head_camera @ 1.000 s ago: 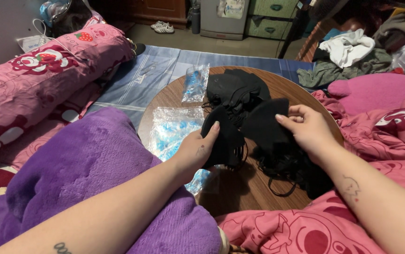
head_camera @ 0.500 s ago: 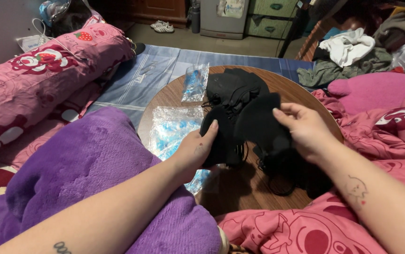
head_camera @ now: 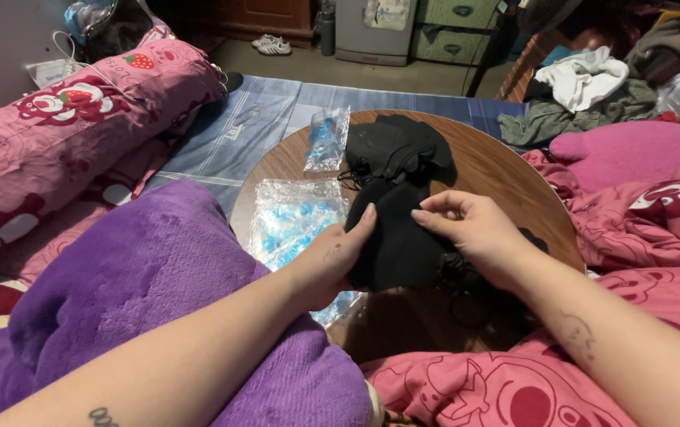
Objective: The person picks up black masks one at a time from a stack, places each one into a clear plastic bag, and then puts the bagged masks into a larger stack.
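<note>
Resting at the centre of a round wooden table (head_camera: 506,170): a black cloth piece (head_camera: 395,241), being pinched by the left hand (head_camera: 332,261) at its 9 o'clock edge and the right hand (head_camera: 470,229) at 2 o'clock. Lying at 12 o'clock, a black cloth pile (head_camera: 395,146); at 9, clear plastic packets (head_camera: 292,217). Spreading at 8, a purple blanket (head_camera: 150,277); at 10, a pink bolster (head_camera: 63,134); beyond, a blue mat (head_camera: 269,111).

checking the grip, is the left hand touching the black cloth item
Touching. The head view shows the left hand with its fingers laid against the black cloth item, gripping its left edge.
</note>
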